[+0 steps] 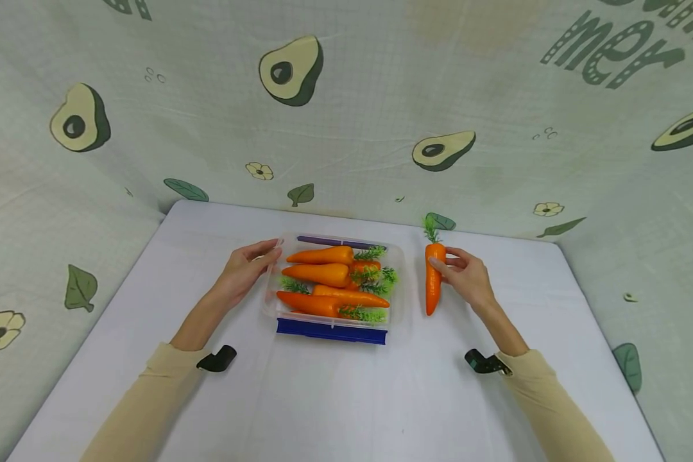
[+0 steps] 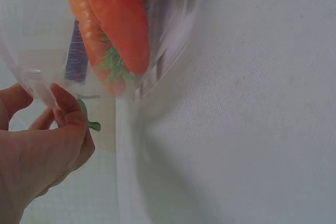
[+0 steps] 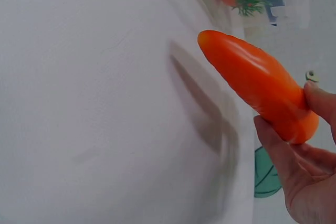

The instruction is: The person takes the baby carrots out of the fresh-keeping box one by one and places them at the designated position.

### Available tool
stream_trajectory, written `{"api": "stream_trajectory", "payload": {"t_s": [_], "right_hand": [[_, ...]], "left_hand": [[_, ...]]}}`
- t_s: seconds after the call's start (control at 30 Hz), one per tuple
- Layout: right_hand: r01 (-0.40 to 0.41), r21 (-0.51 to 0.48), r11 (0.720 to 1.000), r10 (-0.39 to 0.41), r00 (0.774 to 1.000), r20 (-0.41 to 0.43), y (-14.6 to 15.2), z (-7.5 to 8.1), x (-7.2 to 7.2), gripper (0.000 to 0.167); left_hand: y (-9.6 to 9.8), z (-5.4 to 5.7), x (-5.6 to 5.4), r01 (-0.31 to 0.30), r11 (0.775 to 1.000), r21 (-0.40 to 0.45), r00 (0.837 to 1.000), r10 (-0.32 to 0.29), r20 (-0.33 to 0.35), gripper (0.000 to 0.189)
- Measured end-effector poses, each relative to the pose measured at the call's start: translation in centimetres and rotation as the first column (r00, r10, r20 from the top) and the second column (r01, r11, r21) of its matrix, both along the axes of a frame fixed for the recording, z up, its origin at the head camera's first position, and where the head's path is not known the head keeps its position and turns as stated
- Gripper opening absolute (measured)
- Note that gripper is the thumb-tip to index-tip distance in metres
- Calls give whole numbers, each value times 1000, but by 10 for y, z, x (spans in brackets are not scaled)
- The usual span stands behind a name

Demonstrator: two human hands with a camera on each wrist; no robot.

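A clear plastic container (image 1: 402, 301) with dark blue clips (image 1: 332, 332) sits on the table, holding several orange carrots (image 1: 317, 274) with feathery green tops. At its left side, my left hand (image 1: 244, 273) pinches the rim between thumb and fingers; the left wrist view shows this hand (image 2: 50, 140) at the container's clear edge. To the right of the container, my right hand (image 1: 466, 277) grips a single carrot (image 1: 433, 289) near its thick end, tip toward me and green top pointing away. In the right wrist view this carrot (image 3: 257, 80) hangs above its shadow.
The white table (image 1: 346, 398) ends at the back against a hanging cloth (image 1: 358, 115) printed with avocados and leaves. Black wrist-worn devices (image 1: 217, 359) show at both sleeves.
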State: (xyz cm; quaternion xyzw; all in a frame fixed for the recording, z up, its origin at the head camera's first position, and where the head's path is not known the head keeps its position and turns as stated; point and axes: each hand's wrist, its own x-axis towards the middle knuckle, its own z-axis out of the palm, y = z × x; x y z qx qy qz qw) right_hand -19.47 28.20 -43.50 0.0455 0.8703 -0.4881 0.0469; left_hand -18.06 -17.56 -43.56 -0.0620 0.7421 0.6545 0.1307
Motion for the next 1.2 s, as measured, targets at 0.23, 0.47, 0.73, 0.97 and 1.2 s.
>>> {"api": "stream_trajectory", "payload": {"t_s": [0.23, 0.47, 0.73, 0.97, 1.2], "right_hand": [[12, 21, 1000, -12, 1000, -1, 1, -12, -2, 73], [52, 39, 998, -51, 998, -39, 0, -22, -5, 67], [61, 128, 990, -52, 996, -74, 0, -29, -8, 66], [59, 218, 974, -40, 995, -88, -1, -25, -8, 66], [19, 301, 953, 0, 998, -65, -4, -18, -4, 71]], "left_hand": [[0, 0, -1, -3, 1000, 3, 1000, 3, 2, 61], [0, -2, -2, -8, 1000, 0, 1000, 8, 3, 60], [0, -1, -1, -3, 1000, -1, 1000, 3, 1, 59], [1, -1, -1, 0, 1000, 0, 1000, 0, -2, 61], [0, -1, 0, -6, 1000, 4, 1000, 6, 8, 61]]}}
